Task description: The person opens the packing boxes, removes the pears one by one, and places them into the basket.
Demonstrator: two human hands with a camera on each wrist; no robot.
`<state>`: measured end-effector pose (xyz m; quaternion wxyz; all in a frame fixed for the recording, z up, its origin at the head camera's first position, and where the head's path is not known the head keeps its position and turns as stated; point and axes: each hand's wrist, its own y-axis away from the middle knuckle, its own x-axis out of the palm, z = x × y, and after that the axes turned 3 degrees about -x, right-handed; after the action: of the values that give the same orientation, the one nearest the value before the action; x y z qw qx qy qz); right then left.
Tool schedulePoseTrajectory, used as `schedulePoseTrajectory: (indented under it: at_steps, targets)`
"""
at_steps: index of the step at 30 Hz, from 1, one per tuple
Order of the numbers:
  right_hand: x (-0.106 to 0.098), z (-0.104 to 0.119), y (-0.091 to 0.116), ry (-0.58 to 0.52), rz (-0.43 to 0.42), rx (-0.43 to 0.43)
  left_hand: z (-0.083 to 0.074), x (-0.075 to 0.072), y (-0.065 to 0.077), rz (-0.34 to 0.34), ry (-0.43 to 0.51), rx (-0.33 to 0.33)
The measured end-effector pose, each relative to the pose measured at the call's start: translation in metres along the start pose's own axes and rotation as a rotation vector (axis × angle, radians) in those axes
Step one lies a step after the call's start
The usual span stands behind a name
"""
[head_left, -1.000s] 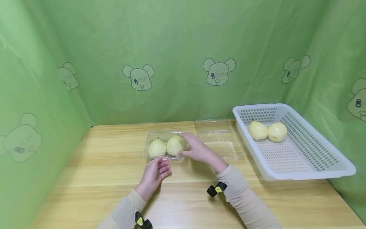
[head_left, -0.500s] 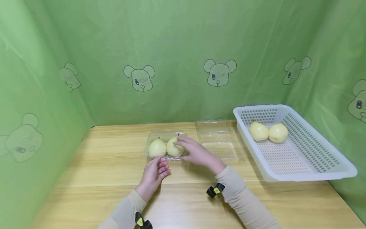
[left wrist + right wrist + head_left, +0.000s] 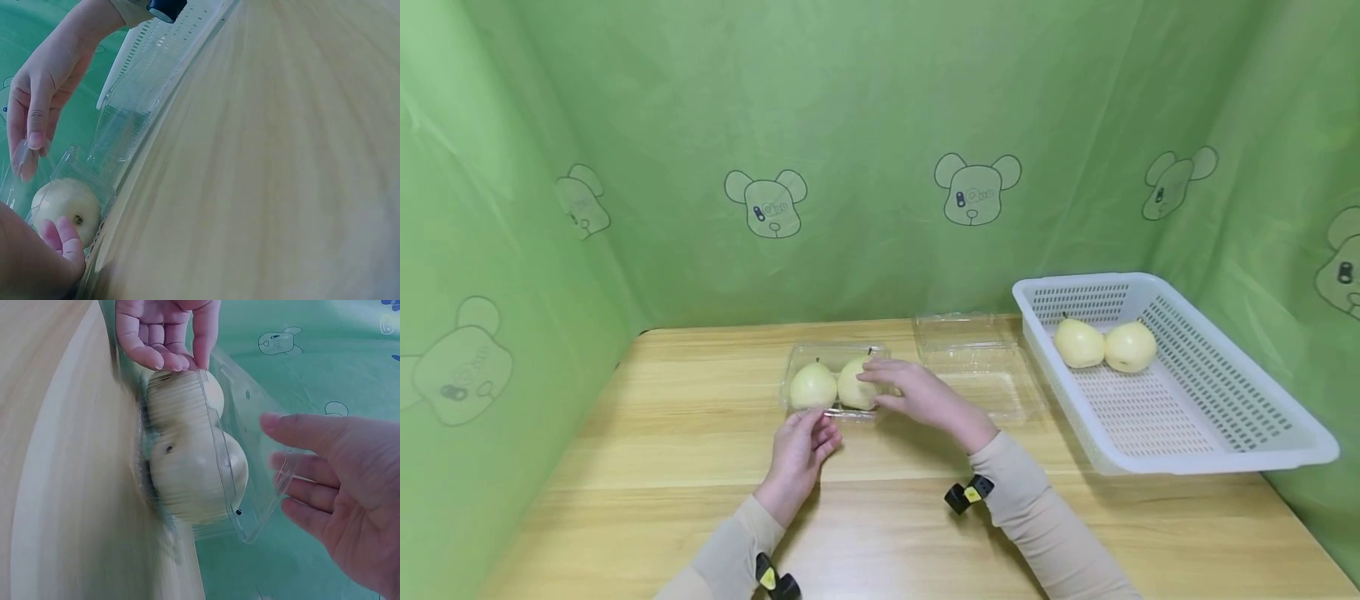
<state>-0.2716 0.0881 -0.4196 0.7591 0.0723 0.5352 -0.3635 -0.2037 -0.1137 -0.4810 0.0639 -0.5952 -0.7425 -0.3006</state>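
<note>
Two pale yellow pears (image 3: pixel 812 387) sit side by side in a clear plastic clamshell box (image 3: pixel 797 357) on the table. At the box's near edge, my left hand (image 3: pixel 797 454) pinches the rim between thumb and fingers. My right hand (image 3: pixel 917 396) reaches over the right end of the box. In the right wrist view, the clear lid (image 3: pixel 250 403) stands tilted up from the base, and the right thumb and fingers hold its edge. The left wrist view also shows the lid's plastic between the right thumb and fingers.
A second clear clamshell box (image 3: pixel 977 383) lies open-lidded behind the right hand. Farther right stands a white perforated basket (image 3: pixel 1217 460) with two more pears (image 3: pixel 1129 347) in it. A green curtain (image 3: pixel 865 150) encloses the back and sides of the wooden table (image 3: pixel 662 450).
My right hand's fingertips have come down and toward me over the right pear. The left hand has shifted slightly left along the box's near edge. The pears stay in place.
</note>
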Motion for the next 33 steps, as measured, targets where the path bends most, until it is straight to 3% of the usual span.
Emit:
schedulePoseTrajectory:
  at_steps: [12, 21, 27, 33]
  targets:
    - [-0.0037, -0.0011, 0.0019, -0.014, -0.097, -0.060, -0.0011, 0.0030, -0.0003, 0.012, -0.010, 0.005]
    - [-0.0044, 0.0007, -0.0007, -0.048, -0.097, 0.003, -0.0009, 0.0068, 0.0007, 0.015, 0.024, 0.014]
    - [-0.0073, -0.0041, -0.0021, -0.071, -0.193, 0.107, 0.0017, 0.0073, 0.0038, 0.025, 0.019, -0.005]
    - [-0.0070, -0.0093, -0.0042, -0.109, -0.199, 0.100, 0.0032, 0.0073, 0.0055, 0.046, 0.017, -0.013]
